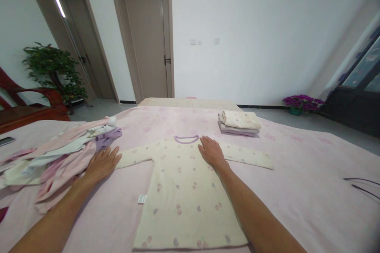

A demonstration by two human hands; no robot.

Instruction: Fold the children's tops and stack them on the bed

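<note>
Left hand (103, 163) at shirt (184, 189) sleeve (133, 157), fingers spread; right hand (211, 151) beside collar (187, 142), fingers nearly together. Likely to hold it flat.

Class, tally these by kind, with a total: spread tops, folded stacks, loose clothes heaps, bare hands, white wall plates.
Spread top: 1
Folded stack: 1
Loose clothes heap: 1
Left hand and right hand: 2
White wall plates: 3
Total: 8

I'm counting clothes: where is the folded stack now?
In the head view, the folded stack sits right of centre on the pink cloth, just beyond the right-hand sleeve of the cream top.
</note>
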